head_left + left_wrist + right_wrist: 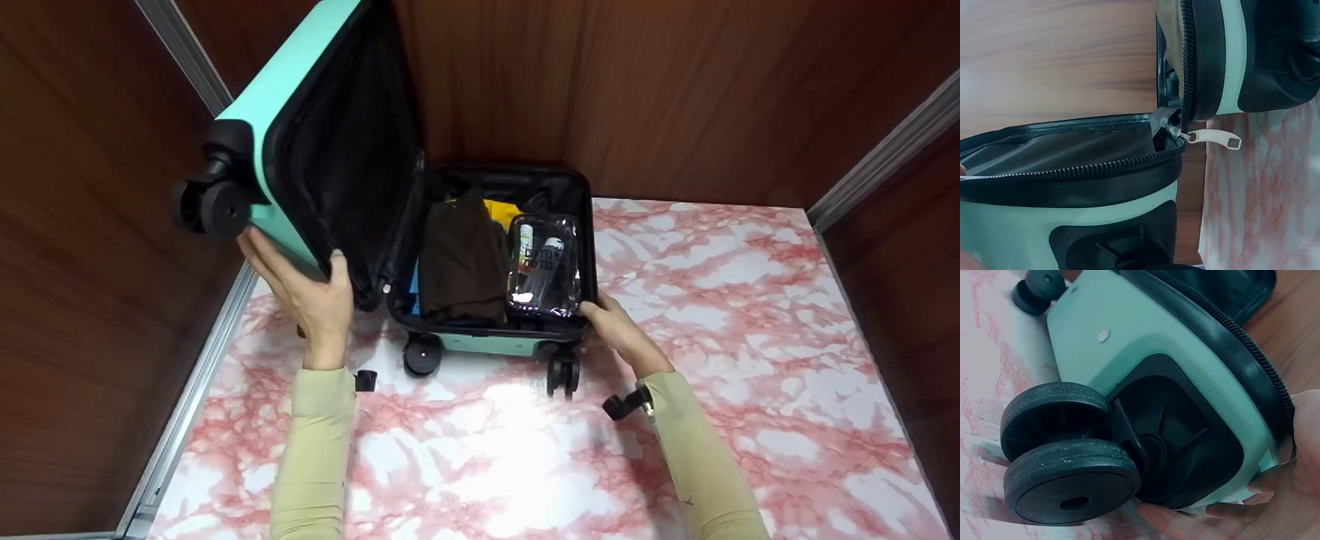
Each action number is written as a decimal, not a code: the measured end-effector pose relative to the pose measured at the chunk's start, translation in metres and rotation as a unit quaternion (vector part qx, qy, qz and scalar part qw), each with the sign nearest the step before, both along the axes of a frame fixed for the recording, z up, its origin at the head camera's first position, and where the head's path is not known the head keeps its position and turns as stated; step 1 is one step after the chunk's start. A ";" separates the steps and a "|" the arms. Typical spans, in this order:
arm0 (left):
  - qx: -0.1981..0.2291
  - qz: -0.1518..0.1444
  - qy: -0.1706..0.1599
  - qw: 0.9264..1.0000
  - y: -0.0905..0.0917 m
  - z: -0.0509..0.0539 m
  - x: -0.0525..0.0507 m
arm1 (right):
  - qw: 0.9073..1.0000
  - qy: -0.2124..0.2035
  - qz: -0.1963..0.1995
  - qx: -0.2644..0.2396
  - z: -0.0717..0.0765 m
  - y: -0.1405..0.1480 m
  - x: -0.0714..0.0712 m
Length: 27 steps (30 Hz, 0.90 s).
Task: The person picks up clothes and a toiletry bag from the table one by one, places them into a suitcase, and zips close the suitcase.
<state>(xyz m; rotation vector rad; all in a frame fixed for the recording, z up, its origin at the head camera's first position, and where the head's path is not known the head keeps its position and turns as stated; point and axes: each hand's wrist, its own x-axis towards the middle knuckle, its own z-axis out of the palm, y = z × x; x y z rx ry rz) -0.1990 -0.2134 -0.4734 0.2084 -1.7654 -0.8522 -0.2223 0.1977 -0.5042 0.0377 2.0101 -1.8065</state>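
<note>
Head view: left hand (315, 300) grips the tilted lid (296, 67), right hand (626, 337) the near right corner of the base (487, 344), which stands before a wooden panel (690, 105) and holds dark cloth (461, 262) and a clear pouch (555, 223). Left wrist view: a zipper pull (1216, 137) juts between the halves. Right wrist view: a caster wheel (1072, 486) stands beside the gripped corner.

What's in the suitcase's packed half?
The suitcase holds a dark brown cloth, a clear pouch with containers, and parts of a yellow item and a blue item. What lies beneath these is covered.
</note>
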 end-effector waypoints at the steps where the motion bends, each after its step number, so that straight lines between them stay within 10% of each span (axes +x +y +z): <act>1: 0.001 -0.001 0.004 1.000 0.001 0.001 0.000 | 1.000 0.001 0.000 0.001 0.000 0.000 0.000; 13: -0.021 -0.011 0.029 0.999 0.013 0.007 0.001 | 1.000 -0.001 -0.012 0.010 -0.037 0.008 -0.018; 27: -0.051 -0.057 0.059 0.995 0.032 0.015 0.002 | 1.000 -0.004 -0.006 -0.001 -0.015 0.003 -0.007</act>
